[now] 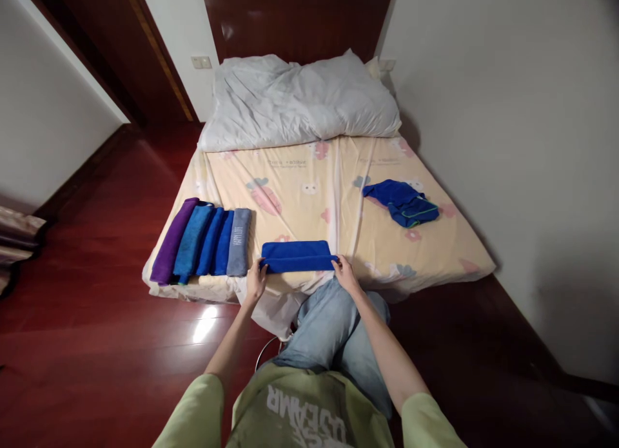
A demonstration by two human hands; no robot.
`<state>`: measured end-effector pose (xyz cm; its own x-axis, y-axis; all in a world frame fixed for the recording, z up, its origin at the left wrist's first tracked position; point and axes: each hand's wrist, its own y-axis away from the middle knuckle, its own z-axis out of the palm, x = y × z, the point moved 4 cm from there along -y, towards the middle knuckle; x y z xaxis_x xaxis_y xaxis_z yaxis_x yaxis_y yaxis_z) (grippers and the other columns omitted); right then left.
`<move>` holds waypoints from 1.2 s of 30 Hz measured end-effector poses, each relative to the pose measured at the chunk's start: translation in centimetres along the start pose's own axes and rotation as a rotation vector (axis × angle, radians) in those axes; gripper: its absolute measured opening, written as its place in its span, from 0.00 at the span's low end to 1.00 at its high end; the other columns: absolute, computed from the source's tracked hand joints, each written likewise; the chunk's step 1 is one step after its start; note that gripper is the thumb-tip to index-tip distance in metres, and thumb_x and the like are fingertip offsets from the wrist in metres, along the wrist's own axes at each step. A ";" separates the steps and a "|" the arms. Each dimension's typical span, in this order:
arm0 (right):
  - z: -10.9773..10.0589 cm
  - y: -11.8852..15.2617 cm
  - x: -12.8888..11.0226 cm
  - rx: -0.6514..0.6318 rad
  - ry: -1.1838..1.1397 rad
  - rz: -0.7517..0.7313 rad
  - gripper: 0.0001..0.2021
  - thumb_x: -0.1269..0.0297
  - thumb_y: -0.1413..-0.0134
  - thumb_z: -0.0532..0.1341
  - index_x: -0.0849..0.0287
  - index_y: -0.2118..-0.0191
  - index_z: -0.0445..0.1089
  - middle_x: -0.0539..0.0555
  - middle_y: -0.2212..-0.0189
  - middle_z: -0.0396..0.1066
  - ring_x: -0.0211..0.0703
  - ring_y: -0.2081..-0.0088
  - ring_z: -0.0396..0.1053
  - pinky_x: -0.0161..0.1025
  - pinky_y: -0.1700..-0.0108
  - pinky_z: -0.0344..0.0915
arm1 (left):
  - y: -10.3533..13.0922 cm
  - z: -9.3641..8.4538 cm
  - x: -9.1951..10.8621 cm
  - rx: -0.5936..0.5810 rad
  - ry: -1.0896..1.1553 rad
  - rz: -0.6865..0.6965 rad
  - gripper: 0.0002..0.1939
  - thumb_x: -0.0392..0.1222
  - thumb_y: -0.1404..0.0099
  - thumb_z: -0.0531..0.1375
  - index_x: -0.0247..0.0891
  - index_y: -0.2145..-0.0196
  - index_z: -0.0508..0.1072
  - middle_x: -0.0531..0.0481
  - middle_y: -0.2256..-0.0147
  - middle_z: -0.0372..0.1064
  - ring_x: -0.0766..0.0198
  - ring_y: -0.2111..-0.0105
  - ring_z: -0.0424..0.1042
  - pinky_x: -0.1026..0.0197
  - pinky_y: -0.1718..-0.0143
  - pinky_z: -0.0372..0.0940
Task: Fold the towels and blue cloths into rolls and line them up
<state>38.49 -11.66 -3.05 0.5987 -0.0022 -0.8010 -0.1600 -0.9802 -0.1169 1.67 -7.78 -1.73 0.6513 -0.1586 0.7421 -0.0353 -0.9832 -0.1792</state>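
A blue towel (pixel 296 250) lies partly folded near the front edge of the bed, its near part doubled over in a long strip. My left hand (pixel 256 279) pinches the strip's left end, and my right hand (pixel 344 271) pinches its right end. Left of my left hand, several rolled or folded towels lie side by side: a purple one (pixel 176 242), a teal one (pixel 193 242), blue ones (pixel 223 243) and a grey one (pixel 238 243) with lettering. A crumpled blue cloth (pixel 402 202) with green edging lies farther back on the right.
The bed (pixel 290 203) has a yellow patterned sheet. A white quilt (pixel 300 103) is heaped against the dark headboard (pixel 297 22). My legs in jeans (pixel 329 325) are at the bed's front edge. White material hangs from that edge, left of my legs.
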 end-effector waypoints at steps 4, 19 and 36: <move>0.1 -0.1 0.5 0.002 0.027 0.023 0.18 0.54 0.34 0.53 0.59 0.50 0.71 0.60 0.63 0.76 0.52 0.63 0.76 0.46 0.57 0.74 | 0.1 0.3 -0.2 0.000 -0.022 -0.002 0.15 0.46 0.26 0.53 0.39 0.47 0.70 0.42 0.54 0.76 0.54 0.55 0.77 0.53 0.51 0.71; 1.1 -0.8 1.7 -0.025 0.203 0.091 0.15 0.59 0.37 0.58 0.60 0.50 0.73 0.60 0.66 0.78 0.54 0.61 0.77 0.48 0.54 0.73 | -0.1 1.1 -0.7 0.021 -0.132 -0.006 0.16 0.46 0.25 0.51 0.39 0.46 0.69 0.39 0.52 0.73 0.52 0.55 0.76 0.51 0.52 0.71; 0.3 0.6 -3.7 -0.101 0.315 -0.284 0.25 0.78 0.44 0.53 0.61 0.44 0.75 0.59 0.42 0.71 0.50 0.41 0.68 0.51 0.35 0.65 | 0.9 1.1 0.2 -0.233 -0.260 0.367 0.23 0.36 0.27 0.49 0.38 0.37 0.67 0.41 0.35 0.62 0.53 0.33 0.59 0.44 0.34 0.59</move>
<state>35.93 -12.21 -0.38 0.8209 0.2250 -0.5249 0.1135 -0.9651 -0.2362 2.59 -8.59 -2.43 0.7304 -0.4987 0.4667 -0.4461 -0.8657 -0.2268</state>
